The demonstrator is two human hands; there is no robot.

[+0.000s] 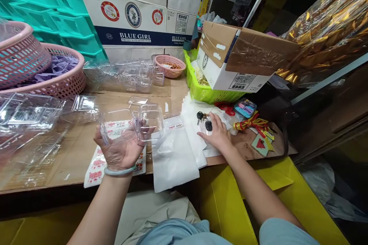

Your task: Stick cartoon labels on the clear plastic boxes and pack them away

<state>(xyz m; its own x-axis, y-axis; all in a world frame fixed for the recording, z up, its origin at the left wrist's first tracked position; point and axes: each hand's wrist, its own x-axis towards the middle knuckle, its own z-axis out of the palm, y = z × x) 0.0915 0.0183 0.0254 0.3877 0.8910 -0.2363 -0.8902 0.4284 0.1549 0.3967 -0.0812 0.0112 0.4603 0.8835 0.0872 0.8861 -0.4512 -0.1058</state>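
My left hand (pixel 123 149), a pale bangle at its wrist, holds an unfolded transparent plastic clamshell box (pixel 151 122) from below, thumb and fingers around one half. Printed sticker sheets (pixel 97 165) lie under and behind that hand. My right hand (pixel 220 134) is open, thumb and fingers apart, over white paper sheets (pixel 194 138) and close to a bunch of keys (pixel 200 115) with a black fob (pixel 208 125). Whether its fingertips touch the keys cannot be made out. A small labelled transparent piece (pixel 174 124) rests on the paper's left edge.
More plastic boxes (pixel 31 111) are stacked at left, beside pink baskets (pixel 66 80) with purple packets. Behind stand a small pink basket (pixel 170 66), beer cartons (pixel 132 19) and a lime-green basket (pixel 201 92) under an opened carton (pixel 238 57). Red-yellow cords (pixel 247 123) lie at right.
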